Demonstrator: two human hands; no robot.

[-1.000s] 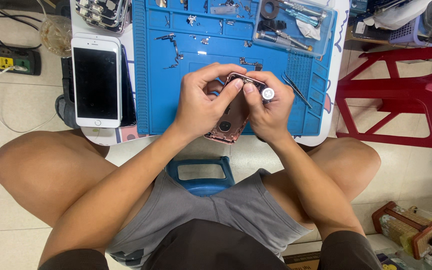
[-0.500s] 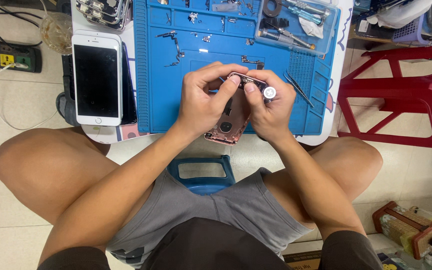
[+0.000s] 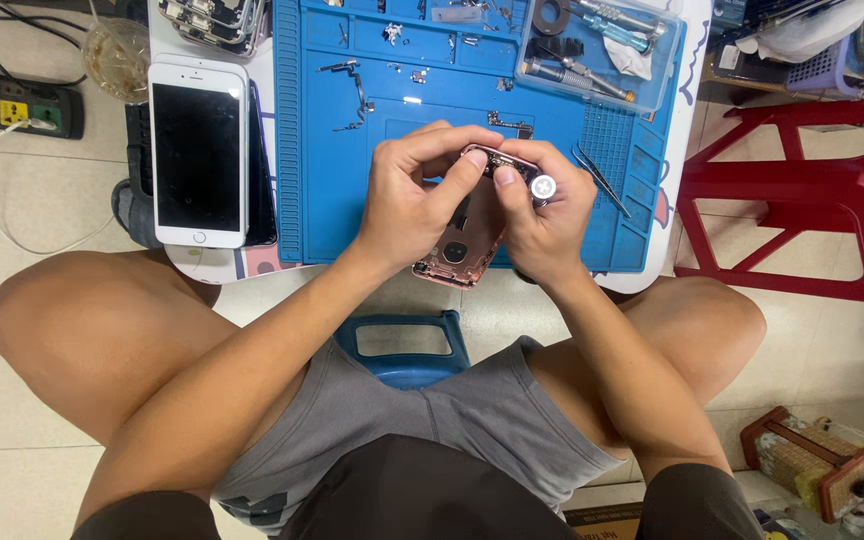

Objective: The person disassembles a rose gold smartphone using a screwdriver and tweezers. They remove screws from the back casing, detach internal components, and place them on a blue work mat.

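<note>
Both hands meet over the near edge of the blue repair mat: the left hand clamps a rose-gold phone housing, while the right hand pinches a silver-capped screwdriver upright against it. Tweezers lie just right; a white smartphone rests left, and 1 clear tool tray sits farther off.

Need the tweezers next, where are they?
In the head view, the tweezers lie on the blue mat, just beyond the right hand.

Free room: bare blue work mat left of both hands.
Ahead: loose small parts, clear tool tray.
Right: tweezers.
Left: white phone.
</note>
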